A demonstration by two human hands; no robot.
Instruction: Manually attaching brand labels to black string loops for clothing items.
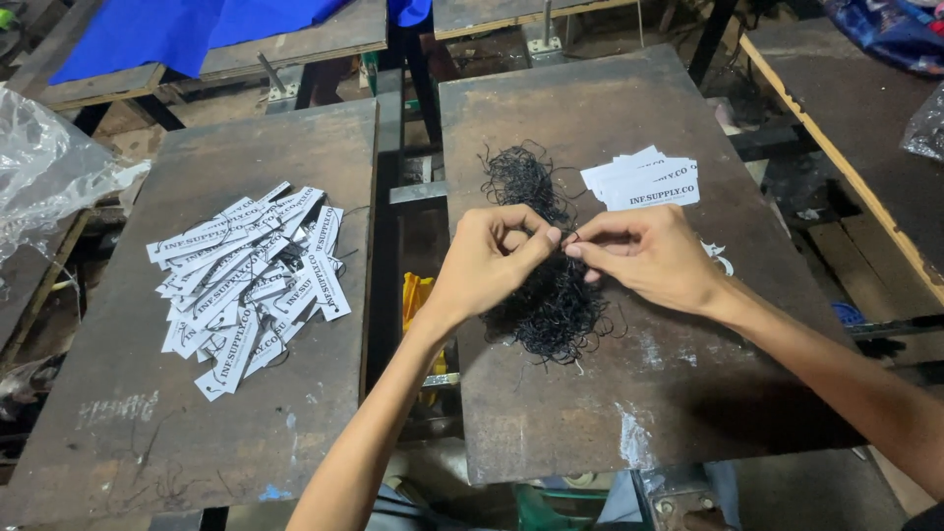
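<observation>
Fingertips of our left hand [489, 258] and right hand [644, 256] meet, pinched together on a thin black string drawn from the tangled pile of black strings [544, 265] lying under both hands on the right-hand board [610, 393]. Just beyond the right hand we see a small stack of white paper tags [644, 180]. On the left-hand board [246, 413], well apart, lies a scattered heap of strung tags [251, 280].
</observation>
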